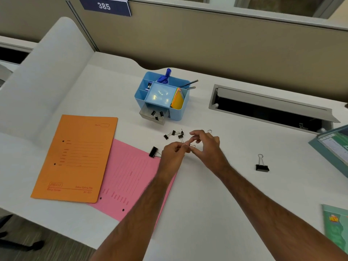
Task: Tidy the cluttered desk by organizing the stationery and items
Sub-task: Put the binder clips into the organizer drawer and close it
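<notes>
- On the counter (207,185), mid-frame: my left hand (172,152) and right hand (205,146), both grips pinched on one small clip (191,146).
- Step: I judge clip-gathering.
- Next: carry it into the drawer (150,117).

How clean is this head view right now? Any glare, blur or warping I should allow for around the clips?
Head view: overhead light glares off the organizer's central compartment; the left hand and right hand are slightly motion-blurred, so what they hold is unclear; wide-angle warping bends the desk edge and partition; the small loose binder clips are soft, and the large binder clip is sharper.
</notes>
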A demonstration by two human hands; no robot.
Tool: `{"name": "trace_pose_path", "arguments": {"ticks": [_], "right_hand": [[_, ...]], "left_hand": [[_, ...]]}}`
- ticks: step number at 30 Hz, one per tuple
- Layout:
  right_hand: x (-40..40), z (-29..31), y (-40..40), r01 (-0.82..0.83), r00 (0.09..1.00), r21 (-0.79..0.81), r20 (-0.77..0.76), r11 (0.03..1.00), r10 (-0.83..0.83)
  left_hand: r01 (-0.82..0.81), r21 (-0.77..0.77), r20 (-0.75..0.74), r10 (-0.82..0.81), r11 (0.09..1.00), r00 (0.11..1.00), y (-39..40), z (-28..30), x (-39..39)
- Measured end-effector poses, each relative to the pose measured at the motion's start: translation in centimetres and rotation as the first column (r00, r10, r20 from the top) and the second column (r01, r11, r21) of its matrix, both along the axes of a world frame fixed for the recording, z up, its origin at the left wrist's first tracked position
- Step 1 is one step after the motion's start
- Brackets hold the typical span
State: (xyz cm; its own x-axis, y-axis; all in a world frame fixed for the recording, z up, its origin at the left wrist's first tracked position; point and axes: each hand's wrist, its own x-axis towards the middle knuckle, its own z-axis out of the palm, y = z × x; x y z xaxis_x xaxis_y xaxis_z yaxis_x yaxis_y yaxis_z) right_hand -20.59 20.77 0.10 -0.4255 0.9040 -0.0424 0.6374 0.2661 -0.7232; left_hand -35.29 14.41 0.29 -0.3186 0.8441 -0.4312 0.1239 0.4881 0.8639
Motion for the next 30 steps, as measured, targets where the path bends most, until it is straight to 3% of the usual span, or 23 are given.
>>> {"name": "trace_pose_path", "arguments": {"ticks": [7,16,24,30], "right_hand": [[-1.1,0.8,0.2,-0.076,0.996,0.068,0.054,0.995,0.073],[-1.5,-0.8,1.6,-0.018,0.997,-0.007,0.078,1.000,0.019],[-1.3,-1.7,2.4,-0.033,0.992,-0.028,0.124,0.999,0.036],[-1.2,-2.6,2.4,-0.027,0.990,-0.050,0.135,0.998,0.034]], "left_hand": [[-0.082,-0.021,0.022,0.083,0.996,0.996,0.8,0.8,-1.1],[-0.259,0.136,-0.219,0.284,0.956,0.933,4.3,3.4,-7.4],[-0.074,0.178,-0.586,0.166,0.981,0.793,8.5,4.6,-11.8],[-0.108,0.193,-0.555,0.200,0.975,0.808,8.0,3.2,-12.6]]}}
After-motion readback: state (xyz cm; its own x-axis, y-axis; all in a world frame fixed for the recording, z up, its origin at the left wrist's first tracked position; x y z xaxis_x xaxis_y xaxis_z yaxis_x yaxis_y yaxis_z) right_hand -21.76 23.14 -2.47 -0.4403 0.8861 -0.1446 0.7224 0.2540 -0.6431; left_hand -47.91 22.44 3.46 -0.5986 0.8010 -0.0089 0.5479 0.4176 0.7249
